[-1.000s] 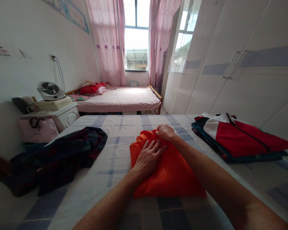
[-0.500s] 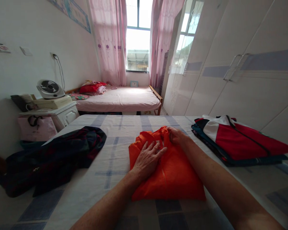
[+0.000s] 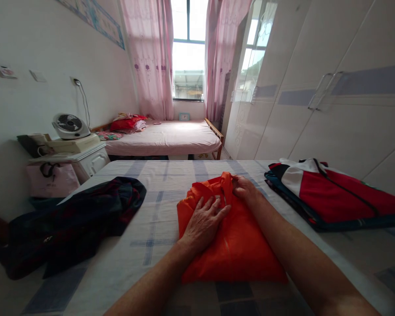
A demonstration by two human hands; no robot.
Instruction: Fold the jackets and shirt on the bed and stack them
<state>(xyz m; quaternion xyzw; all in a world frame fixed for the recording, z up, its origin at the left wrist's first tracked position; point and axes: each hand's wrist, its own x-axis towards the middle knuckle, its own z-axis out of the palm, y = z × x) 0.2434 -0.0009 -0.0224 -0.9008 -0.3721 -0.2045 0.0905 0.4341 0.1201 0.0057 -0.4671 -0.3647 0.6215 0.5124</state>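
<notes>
A folded orange jacket with a front zip lies on the bed in front of me, its collar end away from me. My left hand rests flat on its upper left part, fingers spread. At the collar's right side, my right hand pinches the orange cloth between thumb and fingers. Part of the collar stands up between the two hands. Some of the jacket's right edge is hidden behind my right forearm.
A dark crumpled garment lies to the left on the checked bedsheet. On the right sits a stack of folded clothes, a red and white jacket uppermost. Beyond are a pink-covered bed, a bedside cabinet with a fan, and a white wardrobe.
The view has shifted slightly. My right hand still grips the collar, whose edge stands up a little more. The left hand stays spread on the jacket.
</notes>
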